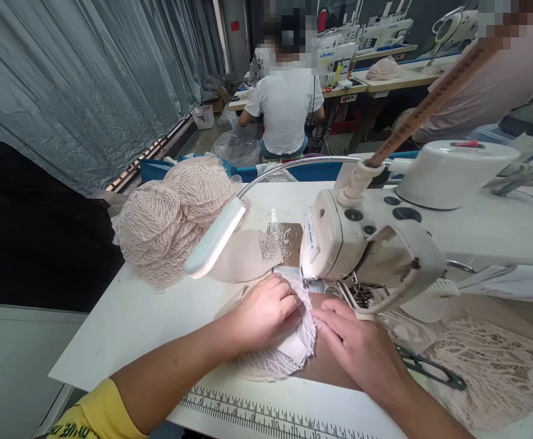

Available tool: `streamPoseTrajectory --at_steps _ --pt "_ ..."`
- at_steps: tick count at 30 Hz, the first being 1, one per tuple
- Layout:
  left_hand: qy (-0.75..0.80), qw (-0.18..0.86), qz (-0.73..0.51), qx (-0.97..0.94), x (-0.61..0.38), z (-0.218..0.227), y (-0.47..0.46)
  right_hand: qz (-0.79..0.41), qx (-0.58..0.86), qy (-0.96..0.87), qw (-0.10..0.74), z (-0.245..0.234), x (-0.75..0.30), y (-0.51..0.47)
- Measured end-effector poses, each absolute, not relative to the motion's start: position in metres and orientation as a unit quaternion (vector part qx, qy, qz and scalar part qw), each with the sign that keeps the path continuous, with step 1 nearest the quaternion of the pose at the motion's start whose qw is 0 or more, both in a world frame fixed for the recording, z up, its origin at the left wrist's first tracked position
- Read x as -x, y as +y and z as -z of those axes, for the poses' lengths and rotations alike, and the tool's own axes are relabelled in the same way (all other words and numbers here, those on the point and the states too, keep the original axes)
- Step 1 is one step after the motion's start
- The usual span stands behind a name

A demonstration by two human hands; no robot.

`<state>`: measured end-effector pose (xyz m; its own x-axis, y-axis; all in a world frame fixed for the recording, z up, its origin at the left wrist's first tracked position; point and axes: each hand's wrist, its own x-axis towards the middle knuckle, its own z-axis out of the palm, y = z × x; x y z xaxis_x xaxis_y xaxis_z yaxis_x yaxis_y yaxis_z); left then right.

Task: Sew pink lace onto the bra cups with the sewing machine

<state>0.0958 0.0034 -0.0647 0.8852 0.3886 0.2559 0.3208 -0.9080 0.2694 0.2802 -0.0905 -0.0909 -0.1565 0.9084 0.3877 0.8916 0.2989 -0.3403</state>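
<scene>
A piece of pale pink lace fabric (310, 338) lies under the needle area of a white sewing machine (335, 238). My left hand (269, 311) is on top of it with curled fingers gripping the lace, just left of the presser foot. On the other side, my right hand (358, 341) has its fingers close together at the lace's right edge, pinching it. The right thumb is mostly hidden. Flat on the table behind my left hand is a smooth beige cup-shaped piece (239, 259) with a lace end.
Stacked lace cups (170, 219) stand at the back left, beneath a lamp on a bent neck (216, 238). Black-handled scissors (435, 371) and more lace (495, 366) lie at right. A ruler strip (271, 417) runs along the front edge. A co-worker (287, 110) sits ahead.
</scene>
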Motion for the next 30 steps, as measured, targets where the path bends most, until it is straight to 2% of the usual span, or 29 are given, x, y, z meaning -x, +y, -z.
streamPoseTrajectory --at_steps 8,17,23,30 --pt "0.231 0.084 -0.162 -0.955 -0.104 0.078 -0.001 -0.023 0.604 -0.752 0.263 0.099 -0.281 -0.091" --pt "0.275 0.243 -0.171 -0.914 -0.099 0.060 0.001 -0.003 0.614 -0.746 0.257 0.094 -0.279 -0.088" --pt "0.242 0.222 -0.145 -0.933 -0.100 0.067 0.000 -0.007 0.614 -0.746 0.259 0.097 -0.280 -0.088" --pt "0.237 0.224 -0.183 -0.927 -0.103 0.072 0.003 0.000 0.604 -0.752 0.264 0.096 -0.280 -0.087"
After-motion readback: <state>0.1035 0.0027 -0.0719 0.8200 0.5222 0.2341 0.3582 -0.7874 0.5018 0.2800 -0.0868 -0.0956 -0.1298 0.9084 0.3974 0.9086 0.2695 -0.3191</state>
